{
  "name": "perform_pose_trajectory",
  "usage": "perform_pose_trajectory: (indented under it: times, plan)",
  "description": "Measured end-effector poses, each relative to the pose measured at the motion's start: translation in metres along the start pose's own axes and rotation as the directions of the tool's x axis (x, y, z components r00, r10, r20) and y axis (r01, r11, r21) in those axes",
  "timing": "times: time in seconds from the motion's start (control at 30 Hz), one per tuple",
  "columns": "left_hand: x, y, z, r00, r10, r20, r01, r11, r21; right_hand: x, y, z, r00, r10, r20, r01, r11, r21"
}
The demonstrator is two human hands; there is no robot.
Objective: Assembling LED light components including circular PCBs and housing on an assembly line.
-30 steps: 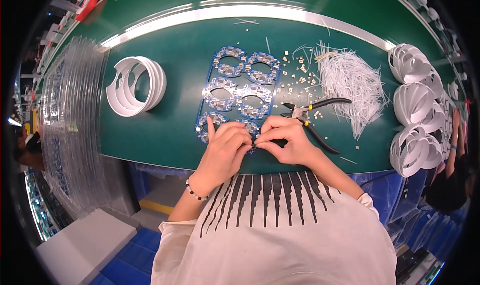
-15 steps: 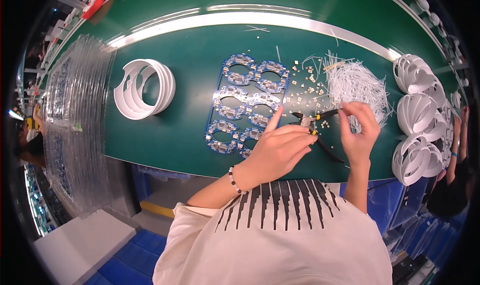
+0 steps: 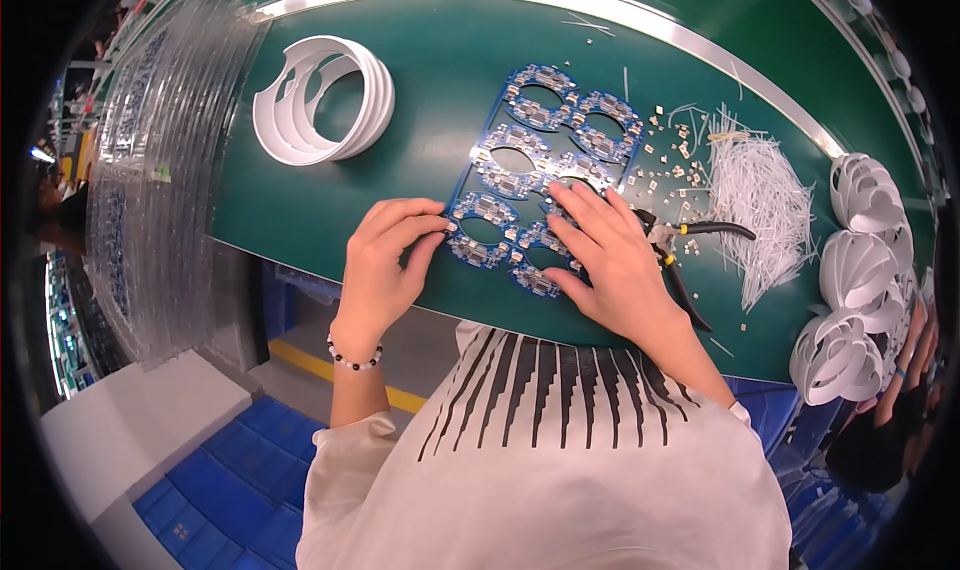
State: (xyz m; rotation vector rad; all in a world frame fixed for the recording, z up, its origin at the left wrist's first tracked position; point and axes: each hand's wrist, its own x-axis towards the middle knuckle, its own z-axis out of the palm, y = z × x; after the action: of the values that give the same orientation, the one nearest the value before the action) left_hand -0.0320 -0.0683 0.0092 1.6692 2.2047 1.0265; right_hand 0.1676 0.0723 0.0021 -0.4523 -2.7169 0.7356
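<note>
A blue circuit board panel (image 3: 513, 161) with several ring-shaped boards in it lies flat on the green table. My left hand (image 3: 385, 260) is at its near left corner, thumb and fingers closed together on the edge. My right hand (image 3: 615, 265) rests over the near right part of the panel, fingers stretched out, hiding some of the boards. Just right of that hand, cutting pliers (image 3: 662, 236) with black and yellow handles lie with their handles apart. Small pale connector-like parts (image 3: 684, 150) are scattered beyond the pliers, beside a heap of thin white strips (image 3: 765, 210).
White curved rings (image 3: 325, 100) stand nested at the left of the table (image 3: 430, 60). More white rings (image 3: 858, 270) are stacked along the right edge. Clear plastic trays (image 3: 165, 180) are piled high at the far left. Loose strips (image 3: 588, 25) lie near the back.
My left hand has left the pliers and moved to the panel's left edge. My right hand has come from the strips onto the panel. The whole view has shifted.
</note>
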Motion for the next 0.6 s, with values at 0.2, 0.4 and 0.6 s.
perform_pose_trajectory:
  times: [0.2,0.4,0.6]
  plan:
    - [0.001,-0.003,-0.001,0.999,-0.039,0.035,0.041,0.999,-0.035,0.003,-0.002,0.001,1.000,0.022,0.000,-0.022,0.998,0.065]
    - [0.001,-0.011,0.017,0.994,0.110,0.018,-0.111,0.993,0.049,-0.002,0.002,0.004,1.000,0.023,-0.007,-0.022,0.999,0.035]
    - [-0.011,-0.003,0.006,1.000,-0.016,-0.011,0.014,0.995,-0.104,-0.004,0.000,0.010,0.999,0.034,-0.024,-0.032,0.993,0.111]
